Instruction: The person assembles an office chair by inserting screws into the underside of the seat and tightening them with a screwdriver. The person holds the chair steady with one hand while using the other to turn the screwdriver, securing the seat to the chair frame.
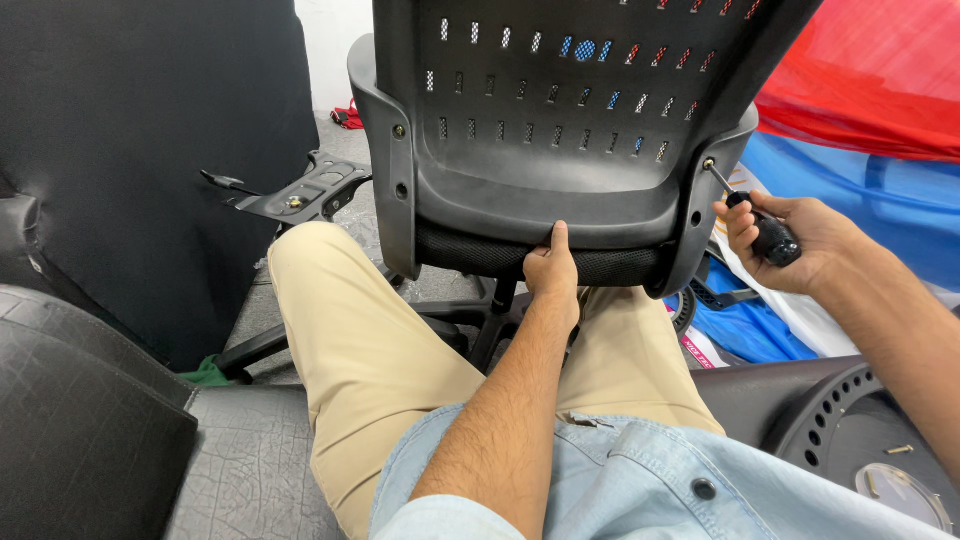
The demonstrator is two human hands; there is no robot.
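Observation:
A black plastic office chair back stands upright in front of me, its slotted shell facing me. My left hand grips the lower edge of this chair back, thumb up against the shell. My right hand holds a black-handled screwdriver, whose tip sits at a screw on the right side bracket of the chair back. My legs in tan trousers rest under the chair.
A black chair mechanism plate lies on the floor at left. Dark upholstered cushions fill the left side. Red and blue plastic sheeting lies at right. A round black chair part sits at bottom right.

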